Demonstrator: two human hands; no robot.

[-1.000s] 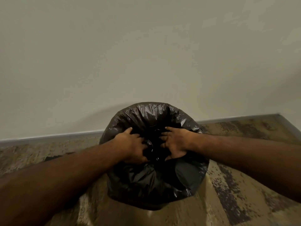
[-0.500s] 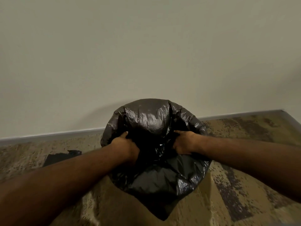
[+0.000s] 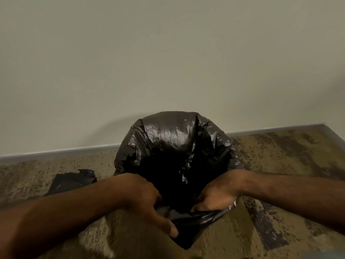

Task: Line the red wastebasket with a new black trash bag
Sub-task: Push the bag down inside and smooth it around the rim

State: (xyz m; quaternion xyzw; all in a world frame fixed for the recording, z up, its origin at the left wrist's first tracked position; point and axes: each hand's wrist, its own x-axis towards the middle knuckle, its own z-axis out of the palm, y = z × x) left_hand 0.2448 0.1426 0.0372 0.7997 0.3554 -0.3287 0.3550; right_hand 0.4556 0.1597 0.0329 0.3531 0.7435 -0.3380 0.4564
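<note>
A glossy black trash bag [image 3: 168,135] is draped over the wastebasket, which stands on the carpet against the wall; none of the red basket shows. The bag's mouth gapes dark in the middle. My left hand [image 3: 145,200] grips the bag's near edge at the lower left, with the thumb stretched along the plastic. My right hand [image 3: 214,200] pinches the same near edge at the lower right. A pointed flap of the bag hangs down toward me between the hands.
A crumpled piece of black plastic [image 3: 72,181] lies on the patterned carpet [image 3: 280,165] left of the basket. A plain wall [image 3: 168,62] with a grey baseboard [image 3: 56,154] runs just behind the basket.
Both hands have drawn back from the middle of the bag to its near edge. The bag's mouth has spread open, and its far side now stands smooth over the rim.
</note>
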